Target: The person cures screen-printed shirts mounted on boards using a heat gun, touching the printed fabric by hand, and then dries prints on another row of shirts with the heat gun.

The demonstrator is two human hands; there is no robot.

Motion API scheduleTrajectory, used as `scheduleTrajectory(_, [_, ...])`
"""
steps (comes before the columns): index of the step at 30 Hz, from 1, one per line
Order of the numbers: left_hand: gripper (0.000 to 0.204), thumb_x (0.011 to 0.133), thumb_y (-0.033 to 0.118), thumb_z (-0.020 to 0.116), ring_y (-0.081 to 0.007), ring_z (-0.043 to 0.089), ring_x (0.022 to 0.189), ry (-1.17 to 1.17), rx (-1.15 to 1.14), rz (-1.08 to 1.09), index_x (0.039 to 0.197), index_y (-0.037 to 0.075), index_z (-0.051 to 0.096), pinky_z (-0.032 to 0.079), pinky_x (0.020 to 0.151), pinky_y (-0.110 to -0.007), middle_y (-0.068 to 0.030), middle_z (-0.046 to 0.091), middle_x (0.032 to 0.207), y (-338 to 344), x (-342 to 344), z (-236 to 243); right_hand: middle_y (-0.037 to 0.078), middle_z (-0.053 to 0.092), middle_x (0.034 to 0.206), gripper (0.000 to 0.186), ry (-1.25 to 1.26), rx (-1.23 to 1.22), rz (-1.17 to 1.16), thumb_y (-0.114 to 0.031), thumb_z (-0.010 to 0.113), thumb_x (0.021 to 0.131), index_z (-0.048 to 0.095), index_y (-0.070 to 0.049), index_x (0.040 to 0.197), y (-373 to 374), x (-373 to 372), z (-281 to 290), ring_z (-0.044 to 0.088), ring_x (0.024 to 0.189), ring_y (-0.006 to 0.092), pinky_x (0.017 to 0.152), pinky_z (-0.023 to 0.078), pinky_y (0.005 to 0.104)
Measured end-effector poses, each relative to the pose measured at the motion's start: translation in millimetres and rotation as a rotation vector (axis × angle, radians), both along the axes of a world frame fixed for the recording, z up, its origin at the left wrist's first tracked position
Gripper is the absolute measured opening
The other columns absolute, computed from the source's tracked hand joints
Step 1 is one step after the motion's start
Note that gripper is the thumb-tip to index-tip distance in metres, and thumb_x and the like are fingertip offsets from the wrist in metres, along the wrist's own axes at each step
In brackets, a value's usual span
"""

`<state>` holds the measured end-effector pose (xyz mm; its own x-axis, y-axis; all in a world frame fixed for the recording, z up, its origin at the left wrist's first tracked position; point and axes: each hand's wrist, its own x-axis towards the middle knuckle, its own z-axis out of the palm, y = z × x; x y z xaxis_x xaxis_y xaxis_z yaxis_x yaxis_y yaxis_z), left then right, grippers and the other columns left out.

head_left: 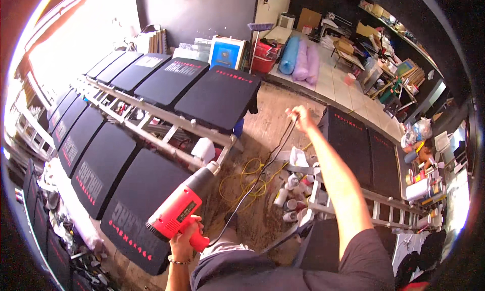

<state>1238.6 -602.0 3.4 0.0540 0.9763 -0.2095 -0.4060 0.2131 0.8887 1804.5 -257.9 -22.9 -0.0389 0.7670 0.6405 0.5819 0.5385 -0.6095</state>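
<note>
A red and black heat gun [178, 208] is gripped by its handle in my left hand [188, 236], its metal nozzle tilted up to the right. From the base of the handle a black cord [251, 188] runs up to my right hand [301, 118], whose fingers are closed on it at arm's length. Just left of the heat gun lies a black printed T-shirt [139, 200] stretched on a flat board. Beyond the nozzle is another dark T-shirt [217, 96] with red print along its far edge.
Metal racks [172, 120] carry rows of black shirts on the left, with more shirts [348, 144] at right. A yellow cable [241, 184] lies coiled on the wooden floor. White bottles [293, 181] crowd under the right rack. Blue and pink rolls [289, 56] and a broom [255, 43] stand farther back.
</note>
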Motion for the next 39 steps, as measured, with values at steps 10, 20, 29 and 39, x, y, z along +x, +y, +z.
scheduleTrajectory(10, [0.024,0.092,0.006,0.075,-0.0214,0.068,0.077,-0.049,-0.056,0.168,0.113,-0.001,0.067,0.057,0.069,-0.034,-0.0117,0.072,0.094,226,90,29,0.019,0.066,0.089,0.039,-0.076,-0.397,-0.235,-0.037,0.085,0.089,0.073,-0.002,0.079,137,3,-93,0.068,0.078,0.0261,0.070,0.053,0.0389])
scheduleTrajectory(20, [0.024,0.096,0.006,0.071,-0.0206,0.068,0.082,-0.080,0.242,0.132,0.118,-0.001,0.064,0.058,0.071,-0.035,-0.0112,0.069,0.104,482,272,39,0.015,0.063,0.082,0.039,-0.061,-0.372,-0.167,-0.039,0.085,0.089,0.072,-0.003,0.083,391,141,-109,0.064,0.074,0.0236,0.068,0.052,0.0403])
scheduleTrajectory(29, [0.029,0.095,0.012,0.073,-0.0199,0.067,0.086,-0.056,0.295,0.127,0.119,0.000,0.061,0.058,0.069,-0.033,-0.0107,0.068,0.106,702,451,91,0.007,0.072,0.085,0.021,0.028,-0.642,-0.018,-0.022,0.071,0.101,0.070,-0.003,0.092,563,295,-148,0.065,0.077,0.0157,0.070,0.052,0.0340])
scheduleTrajectory(39, [0.032,0.095,0.011,0.073,-0.0217,0.070,0.079,-0.176,0.211,0.063,0.122,0.000,0.061,0.058,0.066,-0.035,-0.0128,0.070,0.105,926,619,49,0.011,0.075,0.086,0.033,0.364,-0.526,-0.215,-0.033,0.067,0.104,0.069,-0.002,0.092,720,499,-192,0.071,0.081,0.0210,0.075,0.054,0.0381])
